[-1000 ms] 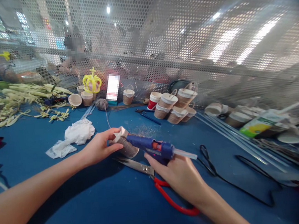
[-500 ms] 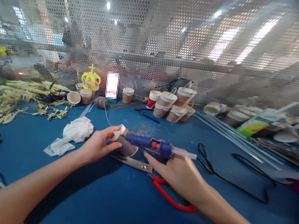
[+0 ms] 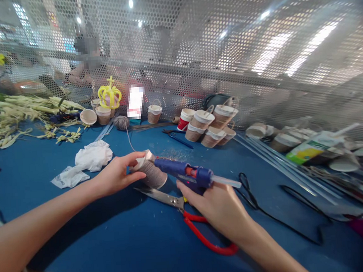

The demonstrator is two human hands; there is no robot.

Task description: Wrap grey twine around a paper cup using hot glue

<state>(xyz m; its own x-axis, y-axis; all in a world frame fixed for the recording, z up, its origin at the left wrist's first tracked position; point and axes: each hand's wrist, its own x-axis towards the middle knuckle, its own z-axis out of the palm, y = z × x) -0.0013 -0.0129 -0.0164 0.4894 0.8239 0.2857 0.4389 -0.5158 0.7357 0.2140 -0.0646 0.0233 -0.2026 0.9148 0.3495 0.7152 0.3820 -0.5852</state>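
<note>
Left hand (image 3: 119, 173) holds a tilted cup (image 3: 155, 174), apparently yarn-wrapped, its inside hidden.

I count one held blue plastic glue gun (image 3: 173, 167) and five visible brown-wrapped, white-rimmed cups (image 3: 212, 139) stacked together. From here I see one grey yarn ball (image 3: 122, 122).

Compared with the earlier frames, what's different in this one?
The right hand has shifted the blue glue gun slightly rightward and away from the person, relative to the scissors. A small yellow part now shows by the right thumb. Nothing was grasped or released: the left hand keeps the cord-wrapped cup; the scissors stayed put.
</note>
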